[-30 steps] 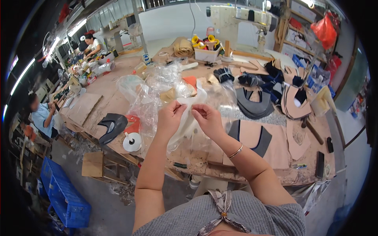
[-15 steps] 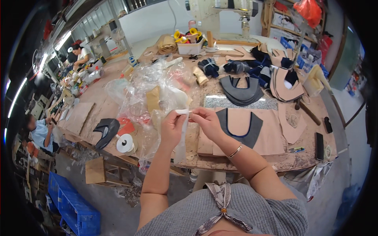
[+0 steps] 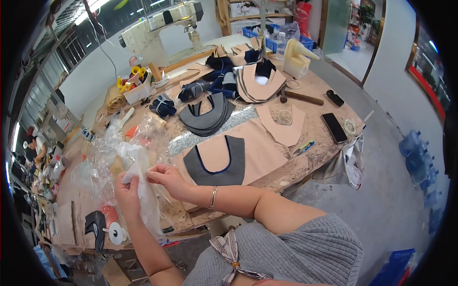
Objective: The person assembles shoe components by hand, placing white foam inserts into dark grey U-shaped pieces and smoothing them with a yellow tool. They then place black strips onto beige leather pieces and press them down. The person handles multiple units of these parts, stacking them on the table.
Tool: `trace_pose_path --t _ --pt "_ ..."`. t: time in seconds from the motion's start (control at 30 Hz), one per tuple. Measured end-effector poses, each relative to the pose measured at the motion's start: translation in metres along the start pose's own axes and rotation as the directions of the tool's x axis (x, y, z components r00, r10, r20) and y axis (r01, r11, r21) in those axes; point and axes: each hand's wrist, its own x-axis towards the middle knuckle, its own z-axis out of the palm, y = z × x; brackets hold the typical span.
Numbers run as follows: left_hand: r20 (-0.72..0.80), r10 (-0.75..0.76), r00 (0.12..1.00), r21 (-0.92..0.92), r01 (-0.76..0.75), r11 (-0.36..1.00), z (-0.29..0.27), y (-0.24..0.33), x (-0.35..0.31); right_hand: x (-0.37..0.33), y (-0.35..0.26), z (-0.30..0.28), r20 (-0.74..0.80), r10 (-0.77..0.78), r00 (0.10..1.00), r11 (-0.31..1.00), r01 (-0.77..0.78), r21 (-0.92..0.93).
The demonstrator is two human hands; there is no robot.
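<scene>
A thin white sheet (image 3: 145, 190), soft and slightly see-through, hangs down between my two hands over the table's near left part. My left hand (image 3: 128, 193) is closed on its folded upper edge, thumb on top. Close beside it, my right hand (image 3: 167, 180) is in a pinch at the sheet's right side; what lies between those fingertips is too small to make out. Crumpled clear plastic (image 3: 102, 155) lies behind and left of the hands. To the right of my right hand rests a grey U-shaped piece with dark blue edging (image 3: 236, 164) on beige sheets (image 3: 267, 155).
Stacked grey pieces (image 3: 210, 117), beige cut pieces (image 3: 260, 90), a hammer (image 3: 303, 97), a black phone (image 3: 334, 127) and a pen (image 3: 304, 147) lie across the table. A white thread spool (image 3: 116, 233) sits at the near left. A sewing machine (image 3: 160, 35) stands behind.
My view has turned right, so the table and hands sit further left in the picture. Both hands stay close together at the white sheet.
</scene>
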Motion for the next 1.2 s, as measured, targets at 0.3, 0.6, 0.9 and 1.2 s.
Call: trace_pose_path --t 0.3,0.6,0.9,1.2 --pt "0.013 0.005 1.000 0.110 -0.006 0.994 -0.012 -0.019 0.025 0.009 -0.014 -0.009 -0.040 0.100 0.994 0.994 -0.098 0.046" --pt "-0.133 0.014 0.991 0.176 0.010 0.984 -0.005 -0.012 0.015 0.006 -0.014 -0.009 -0.024 0.102 0.995 0.986 -0.097 0.135" --pt "-0.386 0.264 0.884 0.689 0.086 0.720 -0.081 -0.087 0.063 0.007 -0.013 -0.040 -0.166 -0.006 0.986 0.956 0.054 0.289" --pt "-0.255 0.631 0.732 0.935 0.022 0.353 -0.092 -0.096 0.057 -0.026 -0.121 -0.106 -0.042 -0.001 0.999 0.989 0.008 0.148"
